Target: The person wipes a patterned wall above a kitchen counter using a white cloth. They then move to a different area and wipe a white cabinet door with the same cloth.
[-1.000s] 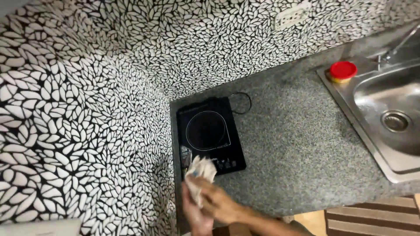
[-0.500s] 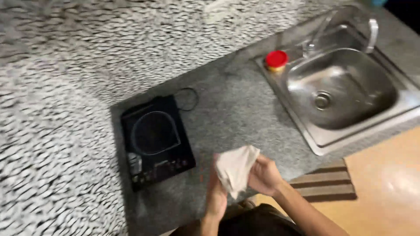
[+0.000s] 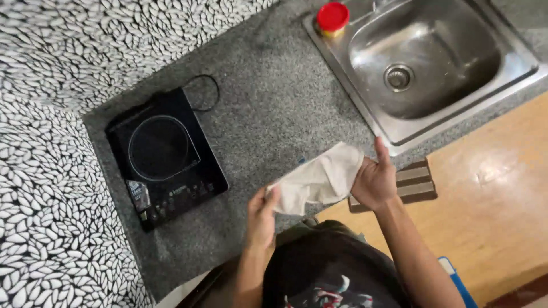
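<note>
Left hand: my left hand (image 3: 261,215) is closed around the lower left corner of the cloth, thumb on top, fingers curled under it.
Right hand: my right hand (image 3: 374,181) grips the upper right edge of the cloth with the fingers folded in; one finger sticks straight up toward the sink.
Cloth: the off-white cloth (image 3: 318,179) is stretched between my two hands, held up above the front edge of the table, crumpled and slightly sagging in the middle.
Table: the grey speckled table (image 3: 274,108) runs beyond both hands and under the cloth.
Cooktop: a black single-ring cooktop (image 3: 165,157) lies flat on the table, well to the left of my left hand, its cord (image 3: 204,91) looping behind it.
Sink: the steel sink (image 3: 425,63) is set into the table beyond my right hand, near but apart from it.
Red lid: a container with a red lid (image 3: 333,17) stands at the far left corner of the sink.
Mat: a striped mat (image 3: 414,182) lies on the wooden floor just beside my right hand, partly hidden by it.
</note>
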